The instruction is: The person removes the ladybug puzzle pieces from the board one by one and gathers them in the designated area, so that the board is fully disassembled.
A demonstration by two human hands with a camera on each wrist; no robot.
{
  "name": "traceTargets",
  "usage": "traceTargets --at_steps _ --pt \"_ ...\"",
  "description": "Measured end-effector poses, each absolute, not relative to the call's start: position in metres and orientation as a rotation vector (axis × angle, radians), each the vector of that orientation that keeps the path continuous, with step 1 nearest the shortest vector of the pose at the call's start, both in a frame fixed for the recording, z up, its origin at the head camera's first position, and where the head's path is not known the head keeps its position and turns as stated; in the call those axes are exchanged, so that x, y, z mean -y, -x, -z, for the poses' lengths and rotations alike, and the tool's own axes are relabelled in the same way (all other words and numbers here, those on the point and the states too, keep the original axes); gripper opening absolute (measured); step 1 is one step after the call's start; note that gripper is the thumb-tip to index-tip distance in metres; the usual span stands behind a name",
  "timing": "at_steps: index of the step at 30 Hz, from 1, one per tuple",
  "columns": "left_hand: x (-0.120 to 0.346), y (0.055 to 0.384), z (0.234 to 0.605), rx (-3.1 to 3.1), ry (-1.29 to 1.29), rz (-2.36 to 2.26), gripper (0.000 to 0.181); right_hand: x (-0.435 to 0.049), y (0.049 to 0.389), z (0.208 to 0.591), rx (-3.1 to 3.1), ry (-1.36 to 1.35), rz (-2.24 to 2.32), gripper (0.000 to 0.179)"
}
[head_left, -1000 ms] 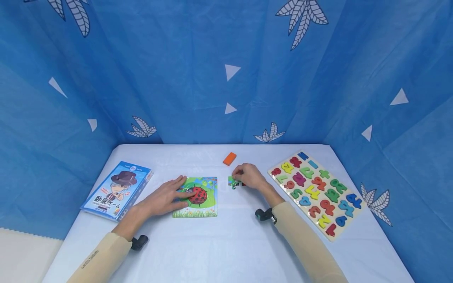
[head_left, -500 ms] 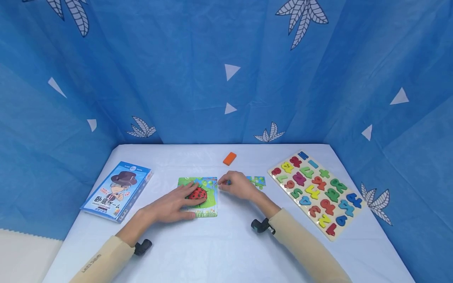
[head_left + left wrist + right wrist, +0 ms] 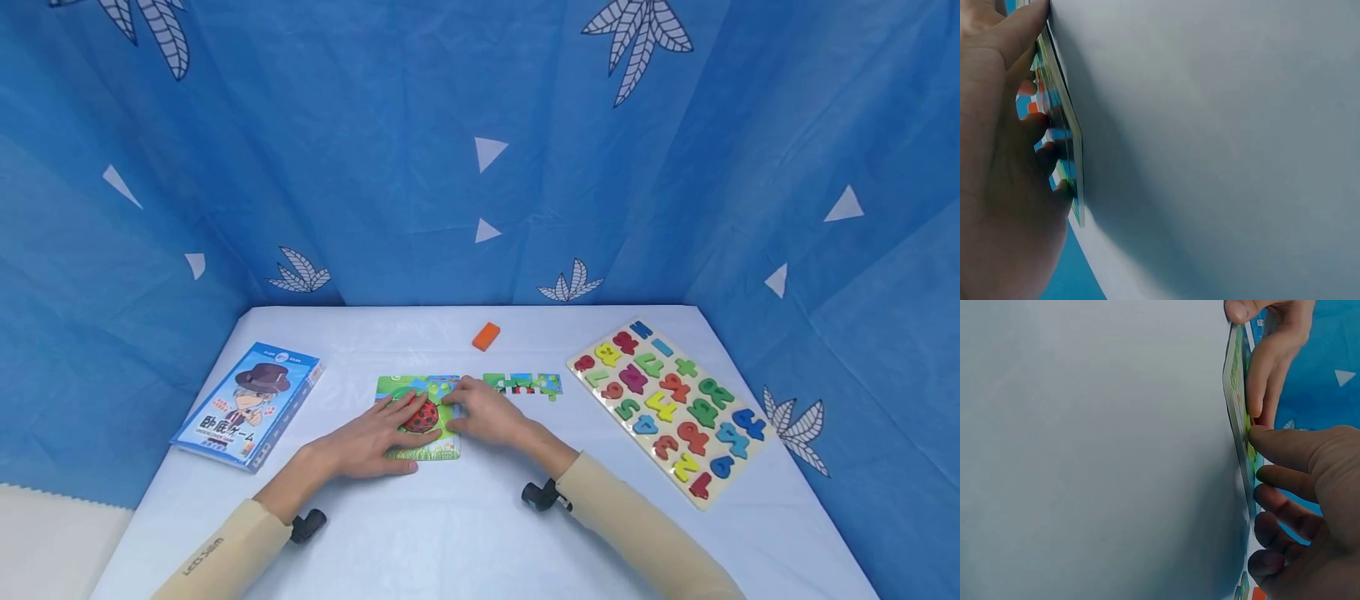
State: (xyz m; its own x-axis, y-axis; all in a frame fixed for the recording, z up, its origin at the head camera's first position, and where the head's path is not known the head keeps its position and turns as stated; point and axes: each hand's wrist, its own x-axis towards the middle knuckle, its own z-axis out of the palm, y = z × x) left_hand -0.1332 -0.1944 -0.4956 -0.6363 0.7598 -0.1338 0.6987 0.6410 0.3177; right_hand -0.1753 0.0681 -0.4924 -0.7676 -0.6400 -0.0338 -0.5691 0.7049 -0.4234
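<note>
A square ladybug jigsaw puzzle (image 3: 442, 452) lies on the white table. My left hand (image 3: 371, 439) rests on its left part with the fingers spread, covering some of the ladybug picture. At the puzzle's right side, my right hand (image 3: 491, 414) touches the surface with thumb and fingertips, the fingers slightly bent. The right wrist view shows the right thumb (image 3: 1285, 447) on the puzzle near its edge, apart from the fingers. No piece is visible between them. Several loose jigsaw pieces (image 3: 551, 384) lie in a row just beyond the right hand.
A blue game box (image 3: 251, 404) lies at the left. An orange block (image 3: 486, 336) sits behind the puzzle. On the right is a board of colourful numbers (image 3: 671, 408). Blue curtains (image 3: 420, 167) surround the table's back and sides.
My right hand has moved left from the loose pieces onto the puzzle's right part. My left hand has shifted slightly right across the puzzle.
</note>
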Motion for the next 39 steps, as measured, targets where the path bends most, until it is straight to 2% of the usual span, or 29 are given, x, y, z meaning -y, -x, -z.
traceTargets --at_steps 12,28,39 --pt "0.1963 0.1348 0.4979 -2.565 -1.165 -0.400 0.058 -0.0595 0.1735 0.4899 -2.724 0.951 0.547 0.049" --pt "0.1945 0.1341 0.4978 -2.568 -1.160 -0.409 0.058 -0.0581 0.1761 0.4900 -2.722 0.926 0.624 0.038" --pt "0.1941 0.1332 0.4968 -2.557 -1.127 -0.422 0.058 -0.0612 0.1778 0.4875 -2.749 0.920 0.711 0.020"
